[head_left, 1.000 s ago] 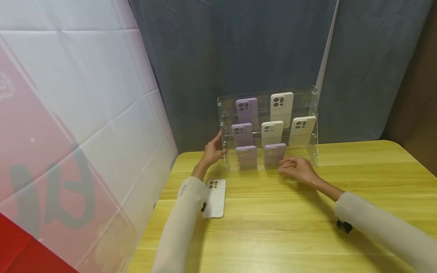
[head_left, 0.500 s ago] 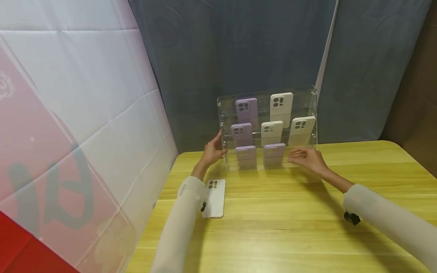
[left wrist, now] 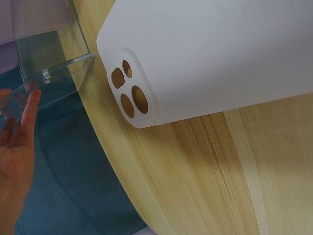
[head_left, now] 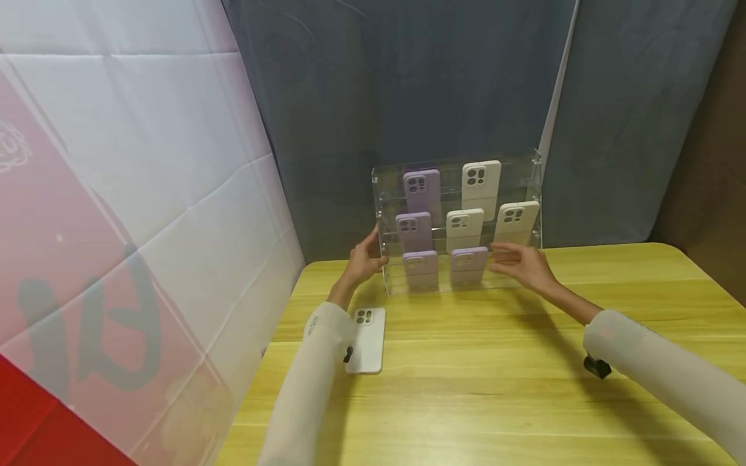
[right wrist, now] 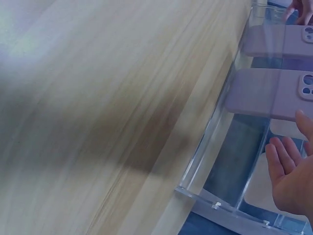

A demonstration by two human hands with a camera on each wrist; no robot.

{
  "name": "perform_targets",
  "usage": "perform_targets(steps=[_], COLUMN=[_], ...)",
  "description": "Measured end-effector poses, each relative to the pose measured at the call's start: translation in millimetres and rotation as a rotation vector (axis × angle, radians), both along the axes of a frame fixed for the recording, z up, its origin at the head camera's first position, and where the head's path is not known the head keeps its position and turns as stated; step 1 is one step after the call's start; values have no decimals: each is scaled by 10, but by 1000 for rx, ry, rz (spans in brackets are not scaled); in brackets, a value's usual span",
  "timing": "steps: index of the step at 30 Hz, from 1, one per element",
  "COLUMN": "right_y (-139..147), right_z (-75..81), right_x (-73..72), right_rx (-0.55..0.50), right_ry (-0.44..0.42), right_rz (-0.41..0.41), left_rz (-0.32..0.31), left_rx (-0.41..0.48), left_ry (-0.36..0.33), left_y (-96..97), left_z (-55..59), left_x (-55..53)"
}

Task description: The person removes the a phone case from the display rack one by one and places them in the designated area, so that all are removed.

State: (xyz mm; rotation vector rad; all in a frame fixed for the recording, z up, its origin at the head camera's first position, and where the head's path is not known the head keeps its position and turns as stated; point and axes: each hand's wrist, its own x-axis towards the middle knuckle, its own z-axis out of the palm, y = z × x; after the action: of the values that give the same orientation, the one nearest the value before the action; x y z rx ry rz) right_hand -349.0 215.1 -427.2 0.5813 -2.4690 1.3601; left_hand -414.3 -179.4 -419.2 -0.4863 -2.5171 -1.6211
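A clear acrylic display rack [head_left: 437,241] stands at the table's back, holding several purple and white phone cases in three tiers. My left hand [head_left: 364,260] grips its left side panel, thumb in front; the left wrist view shows the fingers [left wrist: 30,115] at the clear panel. My right hand [head_left: 524,266] is in front of the bottom tier, just right of a purple case [head_left: 469,265], holding nothing, its fingers and thumb apart. Above that hand a white case [head_left: 516,220] sits in the middle tier. Another white case [head_left: 368,343] lies on the table beside my left forearm.
The yellow wood-grain table [head_left: 466,388] reaches back to a dark grey curtain [head_left: 454,77]. A white and pink printed cloth [head_left: 175,129] hangs along the left side. At the lower left is a red surface [head_left: 46,427].
My right hand has moved right, away from the bottom purple case, and then slightly up, with its fingers and thumb spreading apart. The left hand stays on the rack.
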Motion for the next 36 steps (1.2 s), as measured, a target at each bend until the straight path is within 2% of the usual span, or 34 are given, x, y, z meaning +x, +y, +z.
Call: perform_targets(steps=[10,18,25,32,36], right_y=[-68,-138,-166,-219,-254], right_z=[44,61,40,16,25], right_x=[-21,-6,-39,-76,-87], right_rx=[-52,-28,-51,-42,-50], right_ry=[19,62,63,113,109], right_rz=[61,15,15,-11,-19], left_rz=[-2,-2,10,7,6], left_rx=[-1,7,3,0,-7], left_ry=[12,11,0,-5,-9], left_y=[10,17,-4,7,4], left_z=[12,14,2,-12,-19], left_x=[-10,-2,-8,-14,-19])
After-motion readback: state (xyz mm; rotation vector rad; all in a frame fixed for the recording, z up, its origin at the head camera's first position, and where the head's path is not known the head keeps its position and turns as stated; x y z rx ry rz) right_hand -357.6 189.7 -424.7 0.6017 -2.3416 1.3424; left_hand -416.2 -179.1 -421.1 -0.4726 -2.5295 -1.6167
